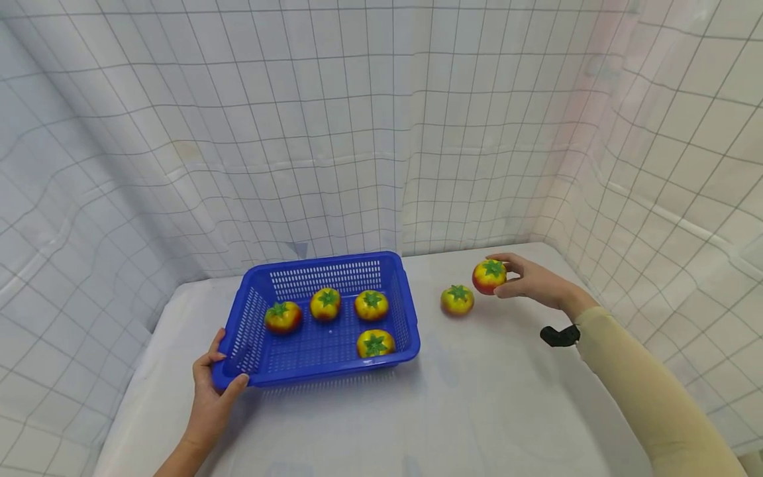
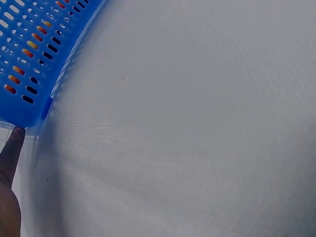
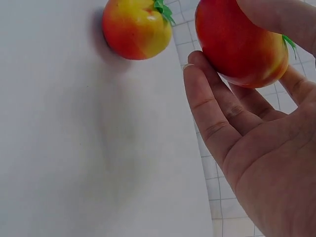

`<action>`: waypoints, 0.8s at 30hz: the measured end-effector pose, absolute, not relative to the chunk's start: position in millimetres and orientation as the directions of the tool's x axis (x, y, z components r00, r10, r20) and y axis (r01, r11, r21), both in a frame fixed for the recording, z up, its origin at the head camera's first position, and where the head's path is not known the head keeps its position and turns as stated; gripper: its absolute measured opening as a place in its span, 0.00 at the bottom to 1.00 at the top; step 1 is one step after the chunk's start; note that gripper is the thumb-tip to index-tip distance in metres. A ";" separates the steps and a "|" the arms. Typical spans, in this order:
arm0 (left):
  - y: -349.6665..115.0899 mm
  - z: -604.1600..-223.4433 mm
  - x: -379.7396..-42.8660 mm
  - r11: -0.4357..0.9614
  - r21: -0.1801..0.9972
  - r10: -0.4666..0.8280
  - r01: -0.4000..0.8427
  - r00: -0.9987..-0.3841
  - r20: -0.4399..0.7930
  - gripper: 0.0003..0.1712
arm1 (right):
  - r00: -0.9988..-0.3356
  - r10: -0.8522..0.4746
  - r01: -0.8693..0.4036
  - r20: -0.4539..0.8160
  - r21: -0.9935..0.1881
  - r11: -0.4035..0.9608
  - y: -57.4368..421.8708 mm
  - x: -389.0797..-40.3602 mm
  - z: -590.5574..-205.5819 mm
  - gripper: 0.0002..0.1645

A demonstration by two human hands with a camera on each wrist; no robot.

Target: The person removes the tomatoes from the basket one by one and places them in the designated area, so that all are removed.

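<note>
Seems partway along, judging by how everything lies; in the blue basket (image 1: 316, 372), toward the left edge of the table (image 1: 453, 404), four out of six: a left fruit (image 1: 283, 318) near the left wall, a back fruit (image 1: 325, 304) just beside it, a right fruit (image 1: 371, 305) nearer the right wall and a corner fruit (image 1: 376, 344) in the near right corner; outside, two: a loose fruit (image 1: 457, 301) on the table, untouched, and a held fruit (image 1: 490, 277) near the table's far right corner, apparently lifted clear; pinched in the right hand (image 1: 533, 281), thumb on one side, part-curled fingers on the other; around the basket's near left corner, the left hand (image 1: 210, 401), thumb over the front rim, probably steadying it.

Hard to make out: in the left wrist view, only a finger and a slice of basket, contents reduced to red and yellow glimpses through the slots; in the right wrist view, tops of loose fruit and held fruit cut off; in the head view, near edge of the table out of frame, left palm mostly hidden; cannot tell whether headed in or out.
</note>
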State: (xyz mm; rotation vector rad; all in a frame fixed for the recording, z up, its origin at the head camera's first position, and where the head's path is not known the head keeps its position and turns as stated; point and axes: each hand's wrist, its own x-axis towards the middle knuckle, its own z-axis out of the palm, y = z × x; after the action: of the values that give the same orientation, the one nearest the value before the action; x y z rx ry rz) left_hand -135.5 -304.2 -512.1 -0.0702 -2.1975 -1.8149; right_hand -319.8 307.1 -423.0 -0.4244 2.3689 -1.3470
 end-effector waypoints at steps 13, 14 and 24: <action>-306.5 -514.4 -135.3 0.278 0.942 -0.149 0.186 -0.961 0.234 0.28 | -0.890 -0.404 -0.022 -0.210 -0.867 0.498 320.6 -315.3 -435.0 0.47; -306.5 -514.5 -135.4 0.277 0.943 -0.151 0.184 -0.961 0.232 0.28 | -0.890 -0.403 -0.019 -0.214 -0.865 0.502 321.0 -314.9 -436.4 0.47; -306.3 -514.4 -136.6 0.214 0.960 -0.159 0.180 -0.963 0.216 0.29 | -0.888 -0.389 0.014 -0.245 -0.860 0.510 324.8 -316.3 -453.0 0.49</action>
State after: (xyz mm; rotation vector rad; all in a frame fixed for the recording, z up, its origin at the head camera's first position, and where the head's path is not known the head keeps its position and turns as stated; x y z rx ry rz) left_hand -136.6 -306.3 -514.4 -0.0195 -2.2222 -1.8162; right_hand -316.3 324.8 -453.0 -0.3098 2.3461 -1.3422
